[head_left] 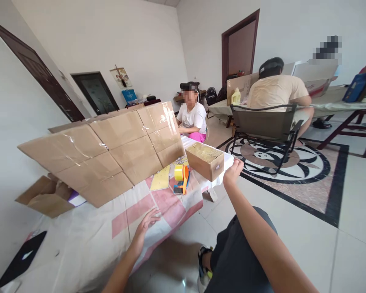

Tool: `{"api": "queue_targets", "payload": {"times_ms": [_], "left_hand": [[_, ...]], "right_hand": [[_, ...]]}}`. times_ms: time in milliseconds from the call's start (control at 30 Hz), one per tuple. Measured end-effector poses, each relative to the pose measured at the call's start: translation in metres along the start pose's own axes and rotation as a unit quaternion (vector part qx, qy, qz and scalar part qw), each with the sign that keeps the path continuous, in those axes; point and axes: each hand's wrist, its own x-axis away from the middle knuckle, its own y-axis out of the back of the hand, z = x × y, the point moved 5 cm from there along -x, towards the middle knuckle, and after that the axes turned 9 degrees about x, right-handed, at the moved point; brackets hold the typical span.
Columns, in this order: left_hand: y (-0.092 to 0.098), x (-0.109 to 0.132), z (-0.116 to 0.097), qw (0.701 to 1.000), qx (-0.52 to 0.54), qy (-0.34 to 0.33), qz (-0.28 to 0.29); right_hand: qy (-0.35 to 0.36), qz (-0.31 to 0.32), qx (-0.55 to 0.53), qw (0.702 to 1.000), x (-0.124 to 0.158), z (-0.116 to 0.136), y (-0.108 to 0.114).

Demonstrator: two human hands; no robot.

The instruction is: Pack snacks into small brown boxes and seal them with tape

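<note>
My left hand [147, 224] lies on the cloth-covered table [94, 228] near its front edge, fingers stretched out and slightly apart, holding nothing. Farther along, my right hand [232, 171] is at the table's right end, just beside a small taped cardboard box [205, 159]. Its fingers point away from me, and nothing shows in them; whether it touches the box or the cloth I cannot tell. Between the hands sit a tape dispenser [180, 188] in orange and blue with a yellow roll of tape [180, 172], and a flat yellow sheet [160, 178].
A large cardboard panel [116, 150] stands along the table. Behind its left end is an open carton [47, 199]; a black flat item [22, 258] lies at the near left. One person [192, 114] sits beyond the table, another [271, 87] in a folding chair [264, 124].
</note>
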Motion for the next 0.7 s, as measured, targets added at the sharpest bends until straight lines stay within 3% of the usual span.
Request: {"api": "queue_targets", "payload": {"times_ms": [100,200,267,333,400,600,700], "left_hand": [[-0.004,0.007,-0.001,1.000,-0.012,0.001,0.020],[-0.006,0.018,-0.001,0.998,-0.041,0.001,0.053],[-0.003,0.023,-0.001,0.996,-0.062,0.002,0.058],[0.002,0.027,0.000,0.995,-0.078,0.009,0.066],[0.008,0.030,0.003,0.993,-0.089,0.023,0.077],[0.020,0.042,0.018,0.990,-0.067,0.085,0.087],[0.028,0.040,0.032,0.994,-0.011,0.099,0.042]], "right_hand": [[0.039,-0.045,0.033,0.998,0.011,0.011,0.001],[0.209,-0.011,0.106,0.972,0.019,0.035,-0.010],[0.361,0.070,0.182,0.912,0.025,0.045,-0.025],[0.459,0.134,0.238,0.845,0.028,0.044,-0.036],[0.491,0.136,0.256,0.822,0.023,0.037,-0.039],[0.527,0.080,0.275,0.800,0.011,0.030,-0.048],[0.519,0.077,0.301,0.796,0.007,0.033,-0.053]]}}
